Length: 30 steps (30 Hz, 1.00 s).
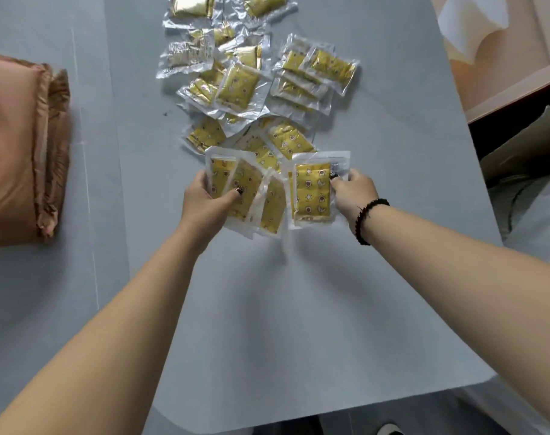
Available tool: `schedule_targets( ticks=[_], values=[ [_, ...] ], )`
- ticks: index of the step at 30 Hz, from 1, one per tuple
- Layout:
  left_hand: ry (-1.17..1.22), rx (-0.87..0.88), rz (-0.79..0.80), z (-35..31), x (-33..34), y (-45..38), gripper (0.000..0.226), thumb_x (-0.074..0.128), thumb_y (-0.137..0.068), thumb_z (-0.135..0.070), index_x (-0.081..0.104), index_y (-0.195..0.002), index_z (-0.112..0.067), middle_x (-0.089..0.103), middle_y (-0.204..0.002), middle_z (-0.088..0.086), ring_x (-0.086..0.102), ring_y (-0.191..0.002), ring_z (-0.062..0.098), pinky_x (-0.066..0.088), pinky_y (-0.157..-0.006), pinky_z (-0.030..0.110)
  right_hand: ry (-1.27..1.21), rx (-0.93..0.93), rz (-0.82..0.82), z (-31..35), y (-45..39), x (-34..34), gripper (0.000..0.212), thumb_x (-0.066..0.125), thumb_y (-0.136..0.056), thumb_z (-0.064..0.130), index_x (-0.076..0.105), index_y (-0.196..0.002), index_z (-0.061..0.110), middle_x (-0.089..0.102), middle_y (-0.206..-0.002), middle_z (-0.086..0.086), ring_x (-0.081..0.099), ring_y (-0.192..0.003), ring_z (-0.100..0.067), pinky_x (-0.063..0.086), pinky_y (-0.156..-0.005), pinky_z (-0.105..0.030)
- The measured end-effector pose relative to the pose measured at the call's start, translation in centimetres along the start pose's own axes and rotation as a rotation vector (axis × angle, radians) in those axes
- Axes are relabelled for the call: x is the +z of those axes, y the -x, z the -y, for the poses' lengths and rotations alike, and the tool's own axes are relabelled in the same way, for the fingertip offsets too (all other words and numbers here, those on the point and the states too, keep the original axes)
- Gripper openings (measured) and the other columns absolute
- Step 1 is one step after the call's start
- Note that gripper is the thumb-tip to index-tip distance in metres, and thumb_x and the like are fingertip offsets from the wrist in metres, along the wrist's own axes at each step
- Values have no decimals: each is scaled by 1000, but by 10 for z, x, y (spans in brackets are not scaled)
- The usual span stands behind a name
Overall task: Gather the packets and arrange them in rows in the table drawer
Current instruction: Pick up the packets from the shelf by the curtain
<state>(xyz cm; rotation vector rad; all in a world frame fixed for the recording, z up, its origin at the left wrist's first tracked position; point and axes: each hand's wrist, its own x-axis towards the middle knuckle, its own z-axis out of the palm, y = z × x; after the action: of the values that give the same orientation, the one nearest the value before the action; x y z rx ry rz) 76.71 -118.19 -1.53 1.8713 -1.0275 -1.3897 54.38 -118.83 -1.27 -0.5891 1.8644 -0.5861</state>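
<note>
At frame centre the left hand (204, 199) grips a fanned bunch of packets (251, 196); the right hand (352, 189) pinches one packet (311, 193) by its edge; loose packets (245, 83) litter the bench (299, 309) above; they look light, thin, slippery; best held by the sealed margins.

No legible txt, brand, nos. or signs anywhere. Yellow packets (313, 191) carry only printed pics: stars, flowers, crescent shapes, no letters; clearest on the pkt pinched at the right hand (353, 189), similar pattern on those under the left hand (204, 204). Pkts farther beyond both hands are too blurred and glary to read, incl. the silvery ones.
</note>
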Motion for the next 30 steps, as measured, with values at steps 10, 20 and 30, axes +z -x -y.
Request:
schedule_targets(
  ticks=[10, 20, 30],
  values=[
    [-263, 23, -29, -17, -1, -11, 62, 65, -84, -9, 38, -139, -16, 55, -127, 0, 55, -102, 12, 49, -95, 34, 244, -98, 50, 13, -7, -7, 44, 42, -94, 6, 46, -137, 17, 57, -123, -5, 58, -97, -19, 47, -77, -26],
    [-95, 89, 153, -80, 13, 93, 41, 56, -89, 5, 53, -127, -11, 62, -124, 5, 61, -114, 17, 50, -95, 26, -186, -53, 59, 19, 101, -70, 26, 45, -92, 1, 60, -109, 14, 64, -105, -3, 65, -87, -17, 51, -70, -25],
    [5, 114, 485, -158, 65, 265, 38, 47, -91, 10, 61, -112, -17, 73, -103, 1, 69, -98, 15, 52, -83, 25, -430, -58, -66, -16, 275, -193, 26, 46, -93, -1, 65, -98, 15, 71, -96, -2, 70, -82, -17, 54, -73, -29]
  ],
)
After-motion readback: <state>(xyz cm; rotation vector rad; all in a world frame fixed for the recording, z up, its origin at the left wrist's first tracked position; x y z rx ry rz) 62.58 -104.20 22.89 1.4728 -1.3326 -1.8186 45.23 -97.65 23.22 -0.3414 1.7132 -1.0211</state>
